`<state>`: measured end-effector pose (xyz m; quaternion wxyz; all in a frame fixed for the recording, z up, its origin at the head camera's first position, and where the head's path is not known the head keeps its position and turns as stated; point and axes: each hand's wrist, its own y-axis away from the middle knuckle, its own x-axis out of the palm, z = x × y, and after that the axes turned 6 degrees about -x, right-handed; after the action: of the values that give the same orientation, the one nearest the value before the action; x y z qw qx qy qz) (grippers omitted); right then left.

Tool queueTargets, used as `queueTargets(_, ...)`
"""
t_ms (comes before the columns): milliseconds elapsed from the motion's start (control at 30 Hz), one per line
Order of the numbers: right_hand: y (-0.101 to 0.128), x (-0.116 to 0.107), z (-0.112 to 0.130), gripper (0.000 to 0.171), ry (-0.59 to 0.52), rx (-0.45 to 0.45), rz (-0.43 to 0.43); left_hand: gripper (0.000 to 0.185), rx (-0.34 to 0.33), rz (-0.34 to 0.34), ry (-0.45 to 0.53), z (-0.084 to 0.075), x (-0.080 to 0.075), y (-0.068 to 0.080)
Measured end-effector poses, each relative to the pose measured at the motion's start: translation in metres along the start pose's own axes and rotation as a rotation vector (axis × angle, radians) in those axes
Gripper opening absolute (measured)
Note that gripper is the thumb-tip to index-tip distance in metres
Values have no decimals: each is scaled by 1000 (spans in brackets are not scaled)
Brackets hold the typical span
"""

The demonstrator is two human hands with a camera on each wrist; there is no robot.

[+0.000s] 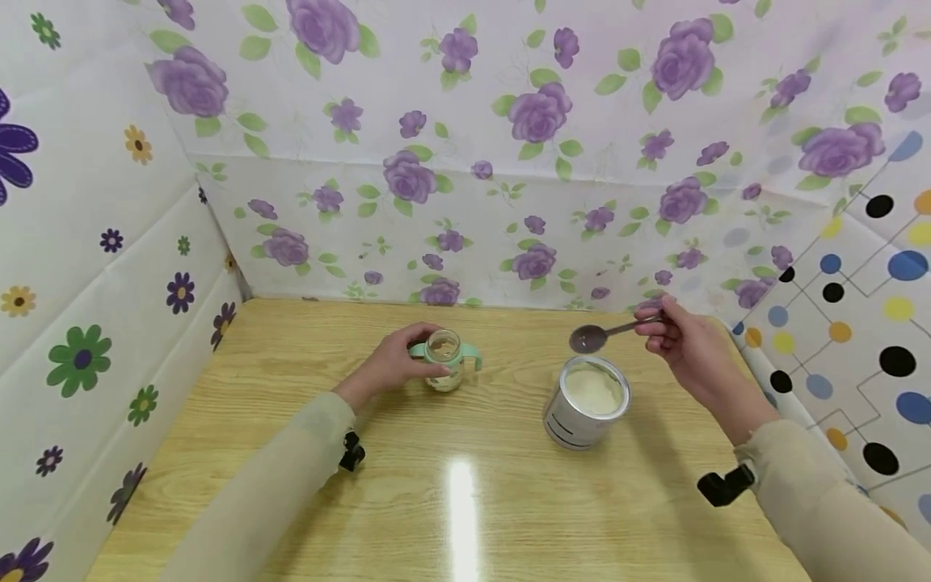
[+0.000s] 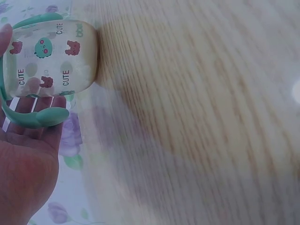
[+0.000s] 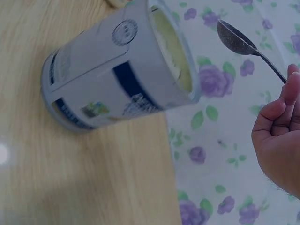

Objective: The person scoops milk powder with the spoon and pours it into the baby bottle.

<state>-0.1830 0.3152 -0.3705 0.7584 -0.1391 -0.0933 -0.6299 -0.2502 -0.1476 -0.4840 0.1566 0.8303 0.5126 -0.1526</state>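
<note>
My left hand [image 1: 398, 357] grips a clear baby bottle [image 1: 445, 373] with green handles, its fingers behind it and its thumb across the front. The bottle has no lid and stands upright on the wooden table. In the left wrist view, the bottle [image 2: 56, 56] shows printed cartoon figures and something pale inside. My right hand [image 1: 691, 347] pinches the handle of a dark spoon [image 1: 587, 339]. The spoon's bowl hovers just beyond an open tin [image 1: 575, 420] of pale cream powder, apart from it. In the right wrist view the spoon [image 3: 236, 40] appears to carry no heap of powder.
The light wooden table [image 1: 407, 501] reaches back to a wall cloth [image 1: 465, 226] with purple flowers. Patterned cloths also close off the left and right sides. Between the bottle and the tin lies a stretch of bare tabletop. A bright reflection shows near the front.
</note>
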Motion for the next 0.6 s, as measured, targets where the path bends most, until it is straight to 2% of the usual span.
queueTargets(233,17,-22,-16,45,117,57,5,67,-1,-5,-38,-1,-3,1)
queueTargets(400,22,-29,-33,45,180,98,20,65,15,-1,-67,-2,-5,2)
queueTargets(600,26,-35,-42,43,227,145,7,66,18,13,-80,-6,-4,-1)
